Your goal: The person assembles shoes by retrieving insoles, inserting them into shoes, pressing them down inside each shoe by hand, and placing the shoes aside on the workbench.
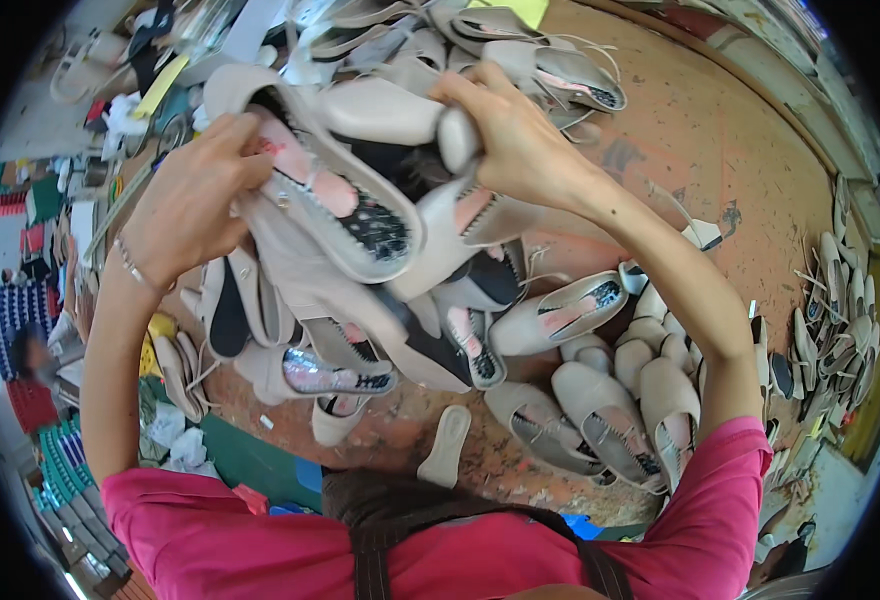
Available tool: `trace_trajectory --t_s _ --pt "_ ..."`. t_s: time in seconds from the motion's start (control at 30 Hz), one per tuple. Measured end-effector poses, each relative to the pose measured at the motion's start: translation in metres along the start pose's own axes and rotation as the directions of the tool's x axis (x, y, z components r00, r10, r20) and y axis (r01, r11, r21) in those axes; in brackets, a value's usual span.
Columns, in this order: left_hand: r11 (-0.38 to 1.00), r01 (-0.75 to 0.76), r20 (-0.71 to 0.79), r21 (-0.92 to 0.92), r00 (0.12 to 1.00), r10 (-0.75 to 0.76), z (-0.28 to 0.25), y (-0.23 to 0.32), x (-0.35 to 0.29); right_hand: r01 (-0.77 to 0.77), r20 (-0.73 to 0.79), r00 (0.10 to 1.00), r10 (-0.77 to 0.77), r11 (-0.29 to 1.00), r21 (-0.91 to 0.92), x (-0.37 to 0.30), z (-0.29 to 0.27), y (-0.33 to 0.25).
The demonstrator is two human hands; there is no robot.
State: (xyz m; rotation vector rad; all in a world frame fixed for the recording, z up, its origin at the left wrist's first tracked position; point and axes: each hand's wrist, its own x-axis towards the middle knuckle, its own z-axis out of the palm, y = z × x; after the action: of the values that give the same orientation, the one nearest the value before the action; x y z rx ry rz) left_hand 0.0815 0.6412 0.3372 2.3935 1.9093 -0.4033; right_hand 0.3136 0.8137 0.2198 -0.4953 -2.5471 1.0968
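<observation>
left hand [195,190]: gripping a beige shoe [330,185]. right hand [515,135]: gripping another shoe [458,142], just beside. on table [700,110]: loose shoes [600,415] near right, sole [446,447] near.

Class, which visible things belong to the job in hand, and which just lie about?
Apparently in the job:
- left hand gripping beige closed-toe shoe
- right hand gripping another shoe
- tabletop shoes

Probably lying about:
- loose beige insole
- yellow strip
</observation>
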Motion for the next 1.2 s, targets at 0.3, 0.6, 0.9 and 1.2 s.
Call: trace_trajectory --t_s 0.3,0.6,0.9,1.2 --pt "0.941 0.268 -0.261 -0.208 0.912 -0.317 0.059 -0.072 -0.193 0.186 0.098 0.979 -0.180 0.981 -0.056 0.056 0.110 -0.174" --pt "0.759 0.590 0.091 -0.275 0.802 -0.590 0.226 -0.074 -0.266 0.365 -0.044 0.894 -0.445 0.784 -0.501 0.006 0.198 -0.203" --pt "0.507 0.567 -0.251 -0.650 0.469 -0.847 0.318 0.065 -0.371 -0.691 -0.597 0.518 0.613 0.711 0.132 -0.276 0.245 -0.180" --pt "0.504 0.817 0.179 -0.280 0.560 -0.809 0.463 0.145 -0.454 -0.927 -0.544 0.335 0.770 0.374 -0.041 -0.361 0.384 -0.194"
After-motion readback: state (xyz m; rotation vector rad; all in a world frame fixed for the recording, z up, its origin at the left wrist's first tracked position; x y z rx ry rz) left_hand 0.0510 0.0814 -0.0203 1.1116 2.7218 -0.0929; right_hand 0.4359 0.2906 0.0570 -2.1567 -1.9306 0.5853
